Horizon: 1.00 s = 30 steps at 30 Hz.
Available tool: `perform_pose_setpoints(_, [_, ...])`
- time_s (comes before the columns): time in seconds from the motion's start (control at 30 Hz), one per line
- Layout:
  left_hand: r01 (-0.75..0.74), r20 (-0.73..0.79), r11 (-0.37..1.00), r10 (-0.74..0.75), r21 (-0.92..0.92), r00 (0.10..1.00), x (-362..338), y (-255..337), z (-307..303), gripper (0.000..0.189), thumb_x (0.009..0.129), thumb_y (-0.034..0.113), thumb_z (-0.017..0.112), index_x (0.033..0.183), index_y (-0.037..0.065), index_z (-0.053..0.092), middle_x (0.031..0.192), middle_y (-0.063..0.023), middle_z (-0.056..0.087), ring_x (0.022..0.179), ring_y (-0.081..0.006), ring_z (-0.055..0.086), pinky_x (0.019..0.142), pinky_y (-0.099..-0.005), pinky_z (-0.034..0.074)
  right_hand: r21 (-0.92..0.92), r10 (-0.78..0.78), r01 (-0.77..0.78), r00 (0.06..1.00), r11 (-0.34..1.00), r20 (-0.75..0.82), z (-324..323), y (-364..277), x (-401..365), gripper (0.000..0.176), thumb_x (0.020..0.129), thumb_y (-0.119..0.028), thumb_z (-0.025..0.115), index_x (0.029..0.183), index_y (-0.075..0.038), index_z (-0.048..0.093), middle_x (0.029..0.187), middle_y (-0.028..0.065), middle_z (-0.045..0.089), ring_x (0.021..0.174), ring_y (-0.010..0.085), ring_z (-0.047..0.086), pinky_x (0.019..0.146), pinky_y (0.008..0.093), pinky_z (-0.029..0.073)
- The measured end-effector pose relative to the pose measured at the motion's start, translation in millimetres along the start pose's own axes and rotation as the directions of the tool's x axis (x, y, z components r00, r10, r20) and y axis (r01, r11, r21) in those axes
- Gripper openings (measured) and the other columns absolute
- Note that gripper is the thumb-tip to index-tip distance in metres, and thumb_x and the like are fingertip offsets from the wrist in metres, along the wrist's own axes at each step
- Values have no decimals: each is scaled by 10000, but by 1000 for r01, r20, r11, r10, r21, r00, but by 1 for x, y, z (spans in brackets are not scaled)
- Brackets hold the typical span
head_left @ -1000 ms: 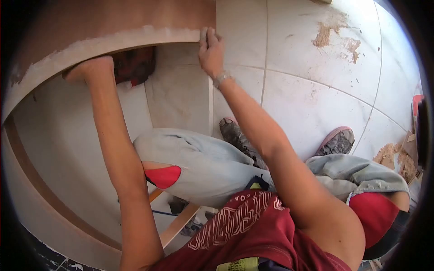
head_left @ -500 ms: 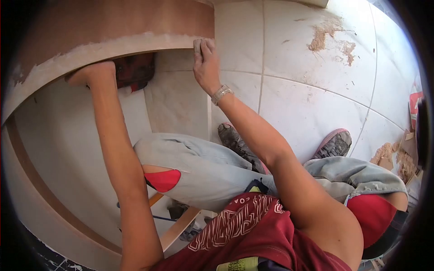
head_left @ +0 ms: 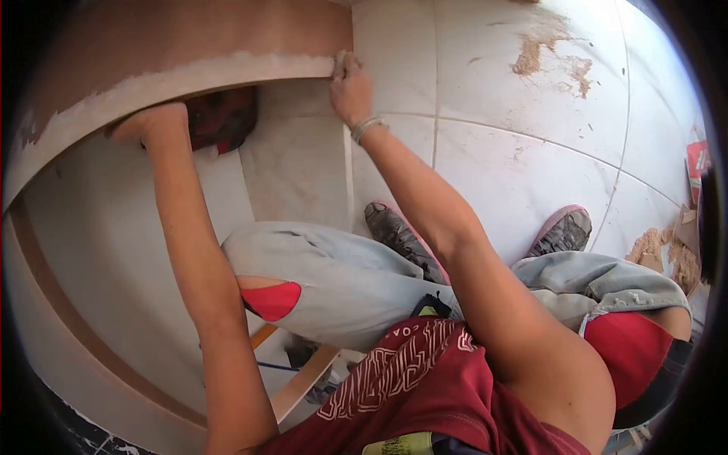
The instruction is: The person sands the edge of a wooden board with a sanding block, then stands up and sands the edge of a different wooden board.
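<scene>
A curved wooden panel [head_left: 205, 34] crosses the upper left, with a pale, whitish band [head_left: 227, 70] along its lower edge. At the panel's right corner is my right hand [head_left: 351, 91], its fingers bent and pressed together against the edge. A small pale piece seems to be under the fingertips, but I cannot make out what it is. My left hand [head_left: 148, 123] reaches beneath the panel's curved edge; its fingers are hidden behind the board. Close to that hand, a dark red and black object [head_left: 224, 117] lies partly covered by the panel.
Large white tiles [head_left: 493, 182] cover the floor, with brown dust [head_left: 535, 53] scattered at the upper right. More debris [head_left: 656, 250] lies at the right edge. My shoes [head_left: 398, 239] rest on the tiles. A wooden bar [head_left: 307, 383] is beside my left leg.
My right hand has shifted slightly up and right at the panel's corner. My left hand stays under the edge. The whole view has moved a little.
</scene>
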State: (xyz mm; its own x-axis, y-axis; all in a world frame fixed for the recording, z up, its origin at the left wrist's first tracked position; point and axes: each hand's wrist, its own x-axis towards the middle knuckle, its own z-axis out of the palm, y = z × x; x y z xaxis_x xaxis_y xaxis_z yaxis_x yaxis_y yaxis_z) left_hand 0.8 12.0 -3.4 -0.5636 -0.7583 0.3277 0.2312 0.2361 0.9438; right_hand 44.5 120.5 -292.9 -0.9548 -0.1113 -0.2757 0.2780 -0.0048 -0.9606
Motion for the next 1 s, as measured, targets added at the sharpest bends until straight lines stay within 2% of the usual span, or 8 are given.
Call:
perform_pose_setpoints(0.1, [-13, 25, 1000, 13, -1, 1000, -1, 2, 1, 668, 993, 537, 221, 1479, 165, 486, 1564, -96, 437, 1436, -343, 426, 1176, -609, 361, -46, -278, 279, 896, 959, -345, 21, -32, -48, 318, 985, -76, 546, 1292, -12, 597, 1275, 288, 582, 1116, 522, 555, 941, 523, 480])
perform_pose_setpoints(0.2, [-5, -25, 1000, 5, 1, 1000, -14, 6, 5, 673, 989, 538, 221, 1482, 167, 489, 1576, -92, 426, 1448, -343, 412, 1176, -616, 356, 3, -335, 368, 850, 930, -407, 30, -4, -25, 328, 971, -58, 557, 1289, 4, 603, 1265, 290, 584, 1121, 512, 560, 960, 531, 475])
perform_pose_setpoints(0.3, [-15, -18, 1000, 15, 10, 1000, -1, 4, 0, 671, 986, 540, 230, 1480, 172, 494, 1581, -87, 425, 1456, -346, 405, 1174, -616, 355, 67, -145, 164, 963, 984, -227, 14, -1, -2, 345, 946, -32, 577, 1286, 15, 606, 1269, 295, 586, 1130, 502, 562, 976, 531, 473])
perform_pose_setpoints(0.5, [-25, -37, 1000, 25, -8, 999, 3, 0, 1, 634, 985, 541, 240, 1393, 174, 556, 1452, -95, 534, 1333, -345, 514, 1127, -626, 400, -58, -350, 353, 867, 934, -356, 31, -7, -32, 438, 948, -118, 571, 1369, 1, 557, 1321, 263, 586, 1254, 455, 523, 1067, 549, 389])
perform_pose_setpoints(0.6, [-14, -51, 1000, 13, -21, 999, 5, 1, -2, 609, 987, 532, 244, 1355, 177, 576, 1409, -92, 560, 1293, -344, 541, 1102, -632, 421, 77, -57, 69, 986, 995, -155, 12, 2, -3, 451, 951, -118, 577, 1389, -12, 553, 1377, 249, 564, 1241, 458, 525, 1069, 558, 391])
perform_pose_setpoints(0.73, [-26, -26, 998, 24, -58, 999, -6, 5, 8, 596, 978, 507, 279, 1375, 168, 565, 1436, -73, 544, 1307, -315, 536, 1112, -547, 436, -16, -236, 243, 922, 970, -306, 20, -28, -32, 333, 984, -88, 552, 1296, 14, 607, 1292, 292, 588, 1201, 495, 539, 1029, 524, 434])
perform_pose_setpoints(0.9, [-20, -64, 999, 18, -38, 998, 7, 1, -2, 578, 991, 515, 258, 1316, 178, 598, 1372, -74, 582, 1255, -318, 570, 1076, -581, 459, 76, -106, 143, 924, 987, -367, 22, -10, -18, 302, 990, -115, 560, 1253, 0, 653, 1343, 288, 578, 1231, 464, 544, 1042, 522, 423])
perform_pose_setpoints(1.0, [-18, -85, 999, 14, -45, 996, 7, 1, 1, 566, 989, 511, 271, 1290, 175, 613, 1340, -64, 603, 1234, -312, 584, 1057, -579, 471, -6, 17, -17, 998, 1000, -53, -1, -17, -6, 424, 966, -105, 551, 1378, -5, 565, 1399, 257, 536, 1203, 474, 531, 1046, 532, 418])
